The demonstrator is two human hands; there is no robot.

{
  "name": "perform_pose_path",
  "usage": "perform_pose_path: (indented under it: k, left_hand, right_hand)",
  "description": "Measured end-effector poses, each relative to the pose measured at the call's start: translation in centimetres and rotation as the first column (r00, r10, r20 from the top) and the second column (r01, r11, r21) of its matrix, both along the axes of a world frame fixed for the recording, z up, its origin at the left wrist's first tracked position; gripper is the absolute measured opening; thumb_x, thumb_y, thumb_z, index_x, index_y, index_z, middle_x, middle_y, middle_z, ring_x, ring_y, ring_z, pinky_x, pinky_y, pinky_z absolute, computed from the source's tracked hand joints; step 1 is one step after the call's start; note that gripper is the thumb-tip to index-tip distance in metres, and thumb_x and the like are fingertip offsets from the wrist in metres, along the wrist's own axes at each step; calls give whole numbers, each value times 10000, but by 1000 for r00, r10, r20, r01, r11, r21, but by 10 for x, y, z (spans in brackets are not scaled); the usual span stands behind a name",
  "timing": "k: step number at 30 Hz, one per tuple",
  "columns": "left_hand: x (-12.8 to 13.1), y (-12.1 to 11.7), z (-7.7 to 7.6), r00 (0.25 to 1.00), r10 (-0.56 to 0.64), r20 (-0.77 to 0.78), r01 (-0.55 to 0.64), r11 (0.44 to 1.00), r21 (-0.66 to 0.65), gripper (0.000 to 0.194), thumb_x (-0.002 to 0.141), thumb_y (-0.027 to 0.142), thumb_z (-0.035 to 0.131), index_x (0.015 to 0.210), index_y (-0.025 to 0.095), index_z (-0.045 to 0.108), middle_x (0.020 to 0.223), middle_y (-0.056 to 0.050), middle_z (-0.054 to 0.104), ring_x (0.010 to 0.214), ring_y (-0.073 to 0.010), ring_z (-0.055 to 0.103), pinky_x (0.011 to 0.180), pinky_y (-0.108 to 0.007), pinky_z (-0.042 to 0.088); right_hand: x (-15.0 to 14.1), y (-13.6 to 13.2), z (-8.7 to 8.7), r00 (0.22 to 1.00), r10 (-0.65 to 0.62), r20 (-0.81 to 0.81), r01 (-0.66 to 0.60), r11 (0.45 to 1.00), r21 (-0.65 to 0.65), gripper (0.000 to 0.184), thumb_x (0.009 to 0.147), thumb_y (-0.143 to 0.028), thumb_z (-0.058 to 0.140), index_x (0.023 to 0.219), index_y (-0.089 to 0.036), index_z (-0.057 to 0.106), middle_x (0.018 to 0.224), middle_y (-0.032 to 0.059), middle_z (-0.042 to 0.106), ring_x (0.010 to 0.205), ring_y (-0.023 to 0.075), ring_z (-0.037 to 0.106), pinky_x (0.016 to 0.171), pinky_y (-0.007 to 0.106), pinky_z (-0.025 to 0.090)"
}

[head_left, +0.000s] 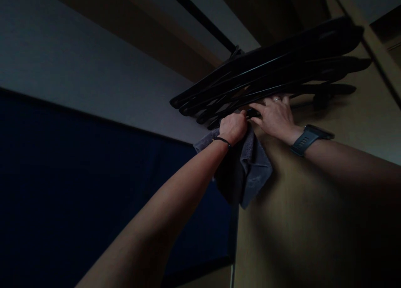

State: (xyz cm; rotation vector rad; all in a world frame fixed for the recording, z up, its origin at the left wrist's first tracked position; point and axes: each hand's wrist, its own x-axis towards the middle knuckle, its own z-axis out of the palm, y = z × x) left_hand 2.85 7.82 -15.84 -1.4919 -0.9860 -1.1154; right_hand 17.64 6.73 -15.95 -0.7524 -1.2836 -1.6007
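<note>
Several black clothes hangers (275,66) hang close together from a rod, their wide arms slanting up to the right. My left hand (233,127) is closed on a grey cloth (255,171), right below the lower hangers. The cloth drapes down on both sides of the hand; its part inside the fist is hidden. Beside it, my right hand (275,118) has its fingers on the lowest hanger, thumb and index pointing toward the left hand. Its fingertips are partly hidden in the dark.
A dark rod (203,18) runs up to the left above the hangers. To the right is a light wooden panel (282,221). A dark blue panel (78,175) fills the lower left, below a pale wall (94,83). The light is dim.
</note>
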Motion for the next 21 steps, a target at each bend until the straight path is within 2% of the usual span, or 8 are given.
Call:
perform_pose_path:
  k: [2, 5, 9, 12, 16, 18, 21]
  left_hand:
    - [4, 0, -2, 1000, -11, -29, 12, 1000, 12, 355, 947, 245, 322, 1221, 214, 546, 991, -121, 705, 915, -283, 683, 737, -364, 514]
    - [7, -1, -2, 999, -4, -42, 5, 1000, 17, 345, 940, 231, 324, 1167, 225, 583, 968, -118, 706, 893, -295, 684, 717, -371, 512]
    - [-2, -5, 3, 999, 30, -20, -31, 1000, -7, 344, 957, 255, 317, 1167, 228, 588, 964, -119, 698, 904, -288, 676, 735, -365, 504]
    - [-14, -7, 7, 998, 55, -5, -55, 998, -43, 355, 962, 265, 321, 1199, 223, 582, 997, -123, 692, 937, -295, 665, 753, -377, 503]
    - [-24, -6, 11, 998, 59, -14, -60, 996, -62, 361, 965, 294, 338, 1231, 226, 572, 1018, -121, 682, 956, -289, 655, 788, -384, 503]
    - [-26, -5, 13, 998, 66, -2, -66, 995, -75, 359, 964, 302, 337, 1212, 211, 580, 1017, -132, 678, 954, -294, 656, 786, -388, 507]
    - [-26, -7, 10, 996, 79, 47, -74, 992, -99, 372, 959, 306, 325, 1242, 201, 543, 985, -144, 683, 916, -311, 670, 757, -411, 515]
  right_hand:
    - [-3, 1, 0, 997, 7, 74, -3, 999, -41, 309, 923, -211, 562, 1228, -216, 610, 1078, 100, 653, 1002, 315, 558, 872, 453, 377]
    - [0, -2, 3, 987, -90, 131, 99, 993, -63, 243, 936, -108, 439, 1039, -122, 658, 981, 114, 681, 952, 287, 576, 819, 398, 392]
    - [34, -19, 8, 957, -260, 128, 253, 965, 69, 270, 926, -51, 364, 952, -103, 628, 915, 129, 653, 920, 277, 577, 763, 357, 394]
    - [78, -34, 6, 928, -370, 49, 362, 923, 132, 252, 938, -68, 357, 955, -103, 606, 903, 131, 632, 874, 267, 571, 724, 340, 384]
    - [123, -47, -4, 895, -446, -18, 444, 886, 134, 234, 959, -135, 383, 1009, -81, 605, 910, 152, 619, 880, 279, 559, 749, 355, 393]
    - [130, -49, -10, 896, -443, 20, 437, 890, 134, 263, 965, -189, 403, 1098, -53, 584, 1000, 179, 614, 950, 302, 553, 830, 385, 410]
    - [126, -49, -17, 920, -384, 83, 377, 922, 90, 339, 968, -225, 407, 1216, -27, 526, 1125, 198, 591, 1025, 324, 549, 919, 431, 421]
